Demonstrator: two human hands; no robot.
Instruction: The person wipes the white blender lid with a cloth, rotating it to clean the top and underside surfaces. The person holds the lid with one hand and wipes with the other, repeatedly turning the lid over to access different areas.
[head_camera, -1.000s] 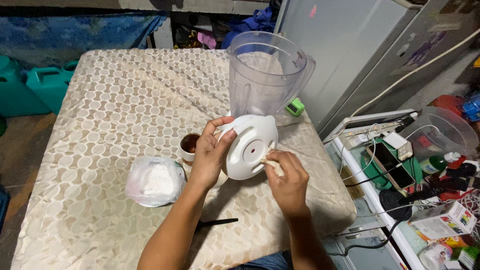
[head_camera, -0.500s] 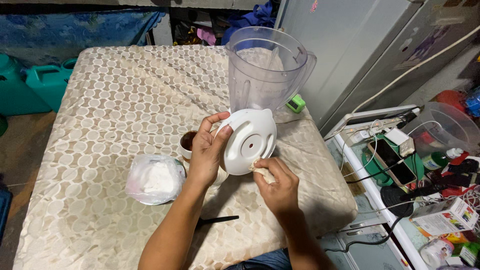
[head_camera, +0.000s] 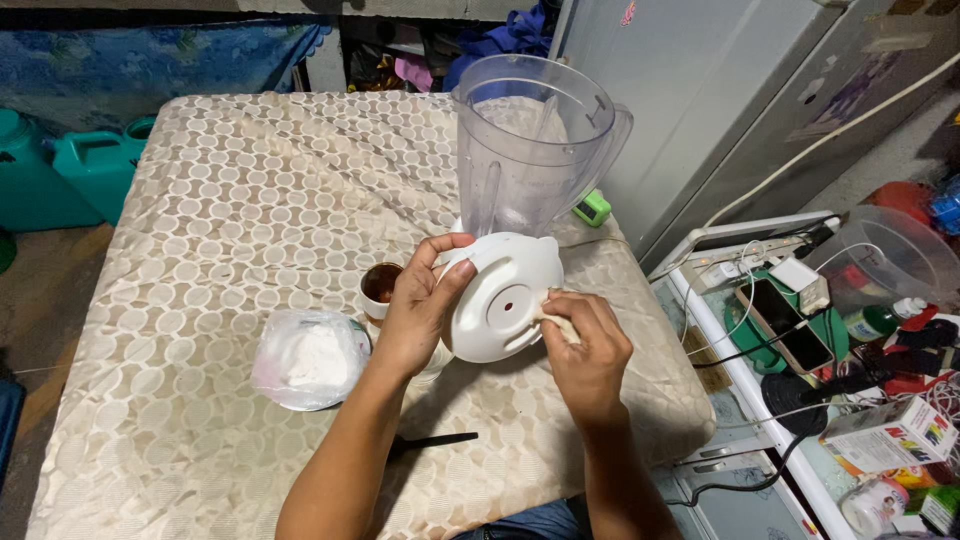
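My left hand (head_camera: 418, 312) grips the edge of a white round blender lid (head_camera: 503, 298), holding it tilted up with its underside toward me. My right hand (head_camera: 586, 352) presses a small beige cloth (head_camera: 551, 310) against the lid's right rim. Just behind the lid stands a clear plastic blender jug (head_camera: 532, 150), upright on the table. A small white cup with brown contents (head_camera: 380, 288) sits right beside my left hand.
A patterned beige cloth (head_camera: 200, 220) covers the table. A clear bag of white powder (head_camera: 308, 360) lies front left, a thin black utensil (head_camera: 440, 440) near the front edge. A small green object (head_camera: 592, 208) sits by the jug. Cables, phones and bottles crowd the shelf (head_camera: 800, 300) at right.
My right hand with the cloth has shifted along the lid's right rim, and the lid has tilted slightly. The jug and other things have stayed put.
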